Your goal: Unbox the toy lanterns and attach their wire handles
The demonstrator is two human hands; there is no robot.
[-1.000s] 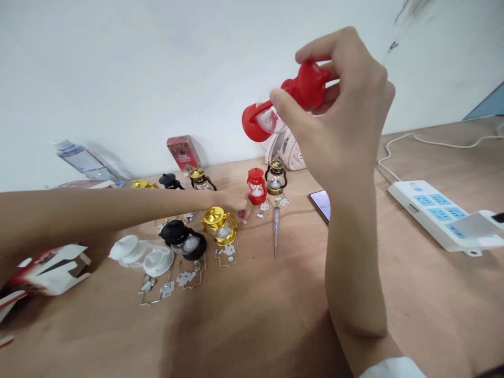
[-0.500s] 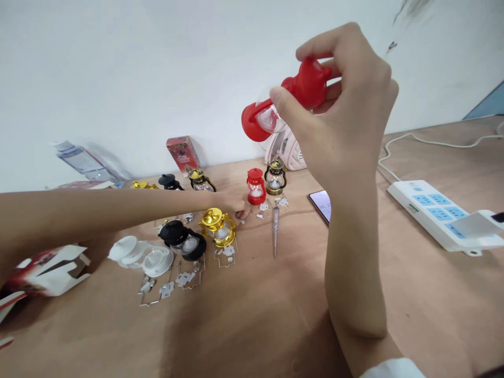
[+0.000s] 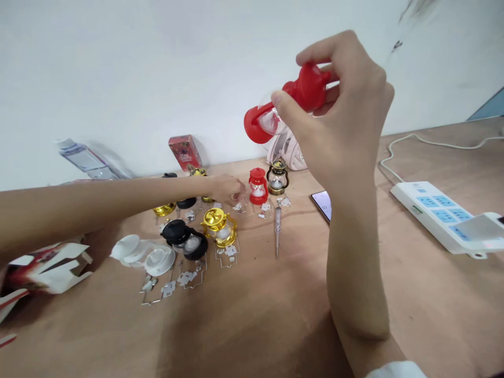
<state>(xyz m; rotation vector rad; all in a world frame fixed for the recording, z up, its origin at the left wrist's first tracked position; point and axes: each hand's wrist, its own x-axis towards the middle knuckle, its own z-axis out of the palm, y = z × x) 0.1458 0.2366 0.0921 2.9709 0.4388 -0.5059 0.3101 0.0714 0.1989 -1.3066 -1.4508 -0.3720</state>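
Raised in front of the wall, my right hand (image 3: pixel 346 105) is closed around the top of a small red lantern (image 3: pixel 258 125), which is tilted with its base down to the left. My left hand (image 3: pixel 226 190) reaches across the table with curled fingers, over small metal parts (image 3: pixel 238 207); whatever its fingertips hold is hidden. Just right of it stands another red lantern (image 3: pixel 258 190), beside a bronze lantern (image 3: pixel 277 181). In front are a gold lantern (image 3: pixel 219 226), a black lantern (image 3: pixel 183 239) and a white lantern (image 3: pixel 134 251) lying over, with wire handles and small plates around them.
A clear screwdriver (image 3: pixel 277 231) lies mid-table, near a phone (image 3: pixel 322 205). To the right sits a white power strip (image 3: pixel 441 215) with a cable. A red box (image 3: pixel 185 152), a pink bag (image 3: pixel 289 149) and a bottle (image 3: pixel 86 160) line the wall; an opened box (image 3: pixel 59 270) lies left.
My left hand has moved back and slightly left, from beside the gold lantern to the parts behind it. My right hand still holds the red lantern at about the same height.
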